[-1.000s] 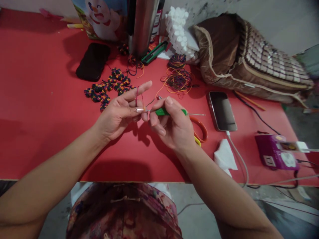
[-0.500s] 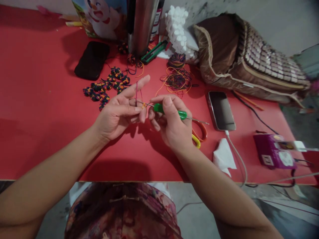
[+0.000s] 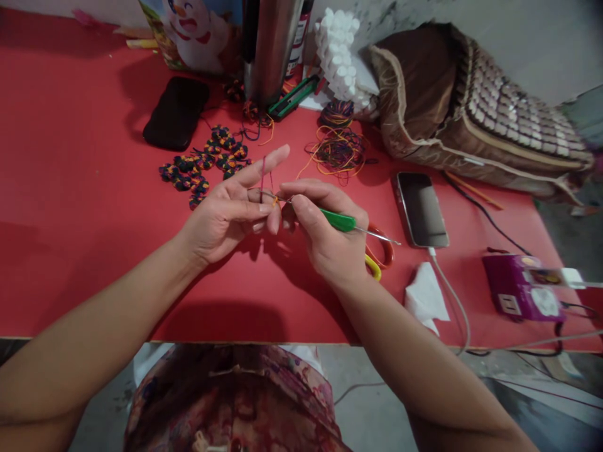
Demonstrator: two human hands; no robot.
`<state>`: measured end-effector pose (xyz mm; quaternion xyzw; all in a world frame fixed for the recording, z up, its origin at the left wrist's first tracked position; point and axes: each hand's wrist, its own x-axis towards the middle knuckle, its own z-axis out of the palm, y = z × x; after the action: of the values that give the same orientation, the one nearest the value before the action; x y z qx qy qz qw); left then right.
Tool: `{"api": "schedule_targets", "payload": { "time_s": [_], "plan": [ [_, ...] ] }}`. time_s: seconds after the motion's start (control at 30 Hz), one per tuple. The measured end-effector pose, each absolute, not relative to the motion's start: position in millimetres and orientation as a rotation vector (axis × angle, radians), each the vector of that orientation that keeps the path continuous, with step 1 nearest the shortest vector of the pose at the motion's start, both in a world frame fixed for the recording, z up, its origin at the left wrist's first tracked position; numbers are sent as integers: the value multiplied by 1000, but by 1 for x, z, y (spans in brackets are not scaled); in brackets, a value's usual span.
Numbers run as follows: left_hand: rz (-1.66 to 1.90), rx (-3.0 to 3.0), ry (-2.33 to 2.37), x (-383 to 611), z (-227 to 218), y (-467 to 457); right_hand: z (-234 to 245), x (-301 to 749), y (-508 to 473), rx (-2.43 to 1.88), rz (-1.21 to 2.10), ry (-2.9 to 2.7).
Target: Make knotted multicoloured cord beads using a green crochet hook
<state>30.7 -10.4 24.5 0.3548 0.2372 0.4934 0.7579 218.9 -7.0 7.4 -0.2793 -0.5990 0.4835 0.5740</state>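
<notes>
My right hand (image 3: 325, 229) is closed around a green-handled crochet hook (image 3: 340, 220), whose metal ends stick out on both sides. The hook's left end meets a small orange loop of yarn (image 3: 276, 202) at my left fingertips. My left hand (image 3: 226, 216) pinches this yarn between thumb and fingers. Its index finger points out, with a magenta strand (image 3: 262, 179) looped over it. Behind my hands lies a tangle of multicoloured yarn (image 3: 336, 150), below a small wound ball (image 3: 336, 114). Several dark knotted yarn pieces with orange spots (image 3: 188, 169) lie beyond my left hand.
Scissors (image 3: 380, 251) lie partly under my right hand. To the right are a charging phone (image 3: 423, 210), a crumpled tissue (image 3: 426, 295) and a purple box with plugs (image 3: 516, 285). A black phone-like object (image 3: 176, 114), a steel flask (image 3: 273, 50) and a brown cushion (image 3: 424, 94) stand farther back.
My right thumb and fingers have slid left along the crochet hook, covering more of its green handle, toward the pinched yarn. The left hand keeps its pose; the whole view has shifted slightly.
</notes>
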Motion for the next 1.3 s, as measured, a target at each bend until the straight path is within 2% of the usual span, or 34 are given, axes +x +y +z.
{"api": "schedule_targets", "payload": {
  "time_s": [0.43,0.63,0.87,1.3],
  "plan": [
    [1077,748,658,28,27,-11,17,215,-6,-545,880,-1581],
    [1079,799,619,29,27,-10,22,219,-8,-671,778,-1642],
    [1119,855,613,26,26,-9,20,218,-5,-557,799,-1629],
    [1131,819,612,27,28,-8,17,226,-10,-682,1061,-1562]
  ]
}}
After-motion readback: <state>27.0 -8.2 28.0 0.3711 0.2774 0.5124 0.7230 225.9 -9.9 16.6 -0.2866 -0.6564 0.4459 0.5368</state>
